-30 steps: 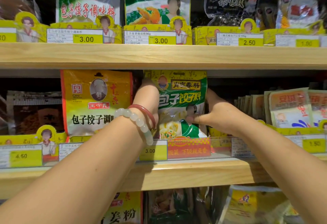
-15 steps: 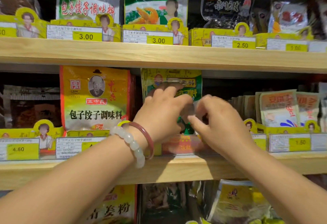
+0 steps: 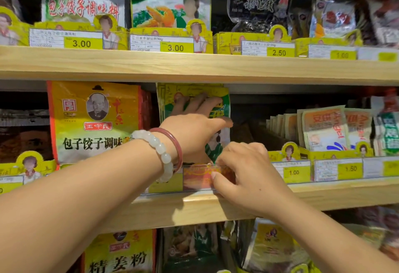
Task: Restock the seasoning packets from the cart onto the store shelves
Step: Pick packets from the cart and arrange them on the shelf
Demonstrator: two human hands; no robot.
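A stack of green-and-yellow seasoning packets (image 3: 219, 93) stands upright on the middle shelf (image 3: 345, 195), behind the price rail. My left hand (image 3: 194, 130), with a white bead bracelet and a red bangle on the wrist, lies flat against the front packet with its fingers spread. My right hand (image 3: 244, 171) is lower, its fingers curled over the top of the clear price strip (image 3: 198, 179) and its thumb on the red label in it. The lower part of the packets is hidden behind both hands.
A yellow packet (image 3: 95, 121) stands just left of the green stack. To the right is a dark gap, then rows of small white-and-orange sachets (image 3: 323, 128). The upper shelf (image 3: 194, 65) holds more packets with price tags. Bags fill the shelf below (image 3: 121, 253).
Both hands came out from the sides of the green packets. The left hand now lies flat on the front packet, and the right hand dropped to the price strip.
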